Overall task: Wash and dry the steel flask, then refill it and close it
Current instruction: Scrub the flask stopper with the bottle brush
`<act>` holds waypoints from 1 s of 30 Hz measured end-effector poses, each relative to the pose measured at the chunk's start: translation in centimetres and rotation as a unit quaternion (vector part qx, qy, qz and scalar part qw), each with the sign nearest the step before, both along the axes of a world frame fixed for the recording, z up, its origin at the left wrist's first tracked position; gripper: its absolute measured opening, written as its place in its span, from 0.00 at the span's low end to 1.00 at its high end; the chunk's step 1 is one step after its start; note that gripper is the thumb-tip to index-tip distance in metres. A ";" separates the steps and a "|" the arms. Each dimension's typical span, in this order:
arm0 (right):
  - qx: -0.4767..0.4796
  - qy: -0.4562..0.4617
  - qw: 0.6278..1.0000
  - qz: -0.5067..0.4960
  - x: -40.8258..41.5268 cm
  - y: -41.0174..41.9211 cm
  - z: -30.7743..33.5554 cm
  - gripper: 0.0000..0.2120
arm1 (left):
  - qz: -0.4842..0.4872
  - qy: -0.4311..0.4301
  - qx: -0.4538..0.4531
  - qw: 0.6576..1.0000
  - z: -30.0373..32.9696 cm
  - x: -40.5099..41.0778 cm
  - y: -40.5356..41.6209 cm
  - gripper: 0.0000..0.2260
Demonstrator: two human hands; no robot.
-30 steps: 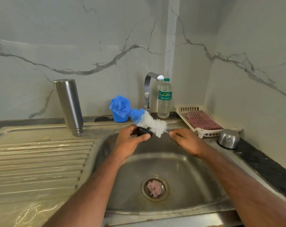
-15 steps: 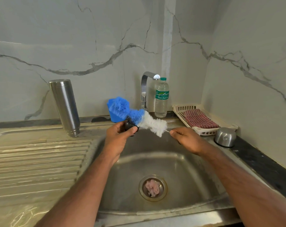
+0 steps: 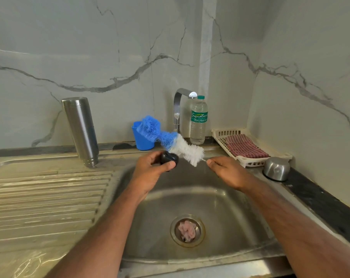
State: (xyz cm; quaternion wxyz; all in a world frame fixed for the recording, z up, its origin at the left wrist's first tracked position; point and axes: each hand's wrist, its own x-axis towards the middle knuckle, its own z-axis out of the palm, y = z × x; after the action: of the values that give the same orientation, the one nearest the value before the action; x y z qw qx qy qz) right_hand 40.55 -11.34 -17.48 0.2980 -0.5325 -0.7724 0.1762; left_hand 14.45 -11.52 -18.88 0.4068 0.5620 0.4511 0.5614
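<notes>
- Holding a small black stopper [image 3: 168, 158] over the sink [image 3: 226, 199], the left hand [image 3: 150, 169] curls its fingers and thumb round it.
- The right hand [image 3: 225, 171] pinches the thin wire stem of a bottle brush [image 3: 171, 140] between thumb and fingertips — the other fingers are curled in.
- The brush slants up to the left, white bristles near the right hand, blue bristles farther back, in front of a blue cup [image 3: 143, 138].
- The steel flask [image 3: 80, 128] stands mouth down on the draining board [image 3: 45, 197], well left of both hands.
- A steel cap [image 3: 276, 171] lies mouth down on the counter at the right, just beside a white tray [image 3: 250, 160] that holds a checked cloth [image 3: 245, 147].
- A water bottle [image 3: 198, 119] stands beside the tap [image 3: 179, 105].
</notes>
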 end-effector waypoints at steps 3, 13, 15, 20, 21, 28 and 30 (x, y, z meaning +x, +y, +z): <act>0.010 -0.024 1.000 0.000 -0.6 -0.1 -0.1 0.20 | -0.001 0.034 0.014 0.999 -0.1 0.9 -0.2 0.12; 0.004 0.004 1.000 -0.011 -0.2 -0.3 0.4 0.21 | -0.018 -0.042 0.001 0.999 0.4 0.8 -0.4 0.17; -0.006 0.017 1.000 0.004 0.1 -0.5 0.6 0.21 | 0.018 -0.072 0.005 0.997 0.6 0.6 -0.2 0.16; -0.007 -0.001 1.000 -0.002 -0.1 -0.7 0.8 0.20 | -0.002 -0.056 -0.006 0.998 0.7 -0.2 -0.4 0.18; 0.000 -0.012 1.000 -0.012 -0.3 -0.6 0.8 0.20 | -0.018 -0.038 -0.010 0.999 0.7 0.0 -0.5 0.17; -0.007 -0.002 1.000 0.008 0.4 -0.5 0.6 0.21 | 0.027 -0.062 0.007 0.998 0.5 -0.4 0.0 0.17; 0.002 -0.017 1.000 -0.002 0.0 -0.3 0.5 0.21 | -0.003 -0.028 -0.003 1.000 0.5 -0.1 -0.3 0.18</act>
State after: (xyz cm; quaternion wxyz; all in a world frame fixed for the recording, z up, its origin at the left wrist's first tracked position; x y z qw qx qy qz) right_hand 40.51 -11.65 -16.99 0.2863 -0.5368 -0.7763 0.1650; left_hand 14.32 -11.80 -18.42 0.4230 0.5463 0.4397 0.5739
